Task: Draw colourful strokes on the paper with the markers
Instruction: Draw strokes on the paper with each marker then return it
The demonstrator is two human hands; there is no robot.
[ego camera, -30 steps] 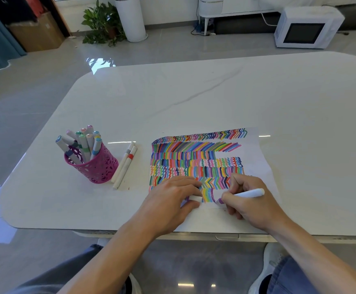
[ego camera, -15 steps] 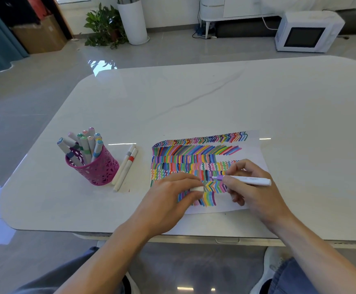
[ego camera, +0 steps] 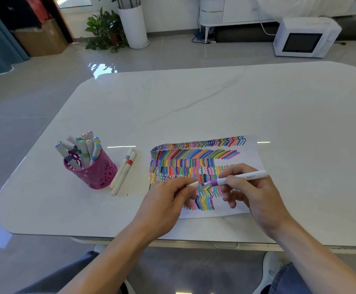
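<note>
A sheet of paper [ego camera: 251, 149] covered in rows of colourful strokes lies on the white table [ego camera: 215, 107]. My right hand [ego camera: 255, 192] grips a white marker with a purple band [ego camera: 242, 178], held above the paper with its tip pointing left. My left hand [ego camera: 166, 202] pinches the marker's white cap [ego camera: 194, 184], whose open end meets the purple tip. Both hands hover over the lower rows of strokes and hide part of them.
A pink perforated cup [ego camera: 92, 170] holding several markers stands left of the paper. Two white markers [ego camera: 124, 170] lie side by side between cup and paper. The table's front edge runs just below my wrists. A microwave [ego camera: 304, 38] and a potted plant [ego camera: 107, 28] are on the floor beyond.
My right hand lifted the marker off the bottom of the paper and turned its tip left. My left hand brought the cap up until it met the tip.
</note>
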